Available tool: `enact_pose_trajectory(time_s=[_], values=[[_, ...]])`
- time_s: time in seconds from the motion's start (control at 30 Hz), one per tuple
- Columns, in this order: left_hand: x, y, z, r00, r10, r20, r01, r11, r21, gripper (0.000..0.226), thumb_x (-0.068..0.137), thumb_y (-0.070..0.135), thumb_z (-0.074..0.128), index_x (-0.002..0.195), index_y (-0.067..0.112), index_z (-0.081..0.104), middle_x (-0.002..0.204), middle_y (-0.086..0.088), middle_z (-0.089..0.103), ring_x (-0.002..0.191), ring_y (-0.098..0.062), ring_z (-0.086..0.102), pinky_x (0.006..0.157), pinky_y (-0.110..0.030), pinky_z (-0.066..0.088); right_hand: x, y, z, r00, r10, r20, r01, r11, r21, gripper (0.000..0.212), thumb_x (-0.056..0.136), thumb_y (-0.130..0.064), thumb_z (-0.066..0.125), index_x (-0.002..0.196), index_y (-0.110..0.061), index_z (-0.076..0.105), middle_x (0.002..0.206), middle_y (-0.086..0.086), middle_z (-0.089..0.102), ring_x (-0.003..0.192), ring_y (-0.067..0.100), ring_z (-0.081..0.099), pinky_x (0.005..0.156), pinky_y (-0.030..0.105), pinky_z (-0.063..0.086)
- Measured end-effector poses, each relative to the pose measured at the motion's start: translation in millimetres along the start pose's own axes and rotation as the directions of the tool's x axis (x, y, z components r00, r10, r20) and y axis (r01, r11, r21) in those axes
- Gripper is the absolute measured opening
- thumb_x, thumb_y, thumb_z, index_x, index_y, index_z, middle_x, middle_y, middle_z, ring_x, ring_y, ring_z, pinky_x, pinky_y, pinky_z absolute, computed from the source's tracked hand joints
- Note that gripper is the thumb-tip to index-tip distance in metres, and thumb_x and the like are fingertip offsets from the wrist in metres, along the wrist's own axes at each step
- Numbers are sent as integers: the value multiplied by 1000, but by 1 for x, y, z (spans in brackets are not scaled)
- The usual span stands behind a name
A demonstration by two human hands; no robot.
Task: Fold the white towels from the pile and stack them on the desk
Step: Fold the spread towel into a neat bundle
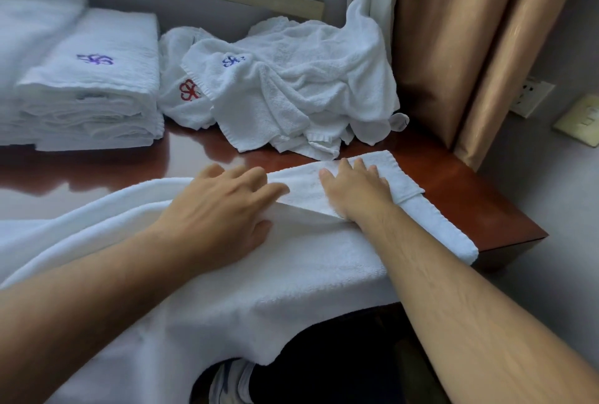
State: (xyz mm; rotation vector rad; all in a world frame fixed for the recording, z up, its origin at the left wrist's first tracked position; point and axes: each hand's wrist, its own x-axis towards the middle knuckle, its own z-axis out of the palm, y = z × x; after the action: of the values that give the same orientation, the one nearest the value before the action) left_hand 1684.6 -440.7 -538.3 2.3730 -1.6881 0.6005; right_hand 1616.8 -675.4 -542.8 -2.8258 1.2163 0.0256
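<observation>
Both hands lie flat, fingers extended, on a white towel (291, 254) spread over the near edge of the surface (453, 190): left hand (223, 209) beside right hand (356, 190), which presses a folded-over flap. Unfolded pile (301, 86) behind; folded stack (94, 86) at left.

No readable text or nos. Only embroidered emblems: purple on top towel of folded stack (94, 59), blue (233, 60) & red (189, 90) on pile towels.
</observation>
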Motion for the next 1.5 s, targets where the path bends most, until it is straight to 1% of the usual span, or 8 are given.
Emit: enact_pose_trajectory(time_s=[0.13,0.23,0.4,0.57,0.83,1.07,1.3,1.5], values=[[-25,-28,-16,956,-276,97,268,960,81,84,79,70,54,151,34,30,134,5,49,121,-22,47,103,-42,33,-23,-39,-12,958,-228,-172,239,970,46,28,99,-25,45,114,-13,65,119,8,65,107,27,57,80,34,43],[-56,-50,-26,886,-410,214,403,912,81,93,72,86,37,151,38,25,138,7,47,124,-20,47,104,-40,32,-55,-82,-6,867,-462,-187,498,799,337,31,98,-33,52,116,-15,71,120,6,66,113,24,58,95,37,48],[-86,-58,-26,879,-435,196,436,899,39,76,72,84,31,130,38,53,109,13,57,106,-16,56,93,-38,41,-77,-117,10,754,-628,-192,653,689,314,34,101,-40,50,121,-21,69,124,1,64,117,22,52,103,40,39],[-74,-76,-18,945,-314,89,318,948,-27,57,73,70,44,105,28,65,89,7,58,84,-23,62,70,-37,47,-65,-117,17,767,-599,-230,641,697,322,34,100,-43,47,124,-28,66,128,-3,61,119,21,48,106,43,37],[-15,-123,2,1000,1,-4,0,980,197,32,76,46,66,88,16,66,81,-2,62,78,-28,64,71,-38,45,-18,-131,19,843,-460,-279,523,822,226,37,98,-45,42,121,-26,64,120,1,61,114,24,50,99,40,38],[-20,-136,4,987,-152,-54,159,975,153,37,83,51,68,104,20,63,93,2,68,87,-26,67,86,-41,39,-5,-135,17,846,-382,-372,484,842,237,31,95,-40,53,113,-18,65,113,7,62,108,30,50,92,41,43],[-103,-179,-30,879,-476,-34,476,870,133,44,84,52,71,122,31,61,113,6,70,111,-24,63,107,-47,31,-13,-134,14,721,-480,-500,626,760,174,15,91,-27,64,89,-13,70,90,7,66,91,33,55,83,43,45],[-102,-175,-38,891,-453,-29,448,868,212,20,82,35,73,99,27,66,102,6,64,106,-24,60,91,-40,34,-42,-167,-6,702,-660,-267,712,647,272,63,78,-72,38,103,-22,68,99,-3,60,98,22,53,90,40,44]])
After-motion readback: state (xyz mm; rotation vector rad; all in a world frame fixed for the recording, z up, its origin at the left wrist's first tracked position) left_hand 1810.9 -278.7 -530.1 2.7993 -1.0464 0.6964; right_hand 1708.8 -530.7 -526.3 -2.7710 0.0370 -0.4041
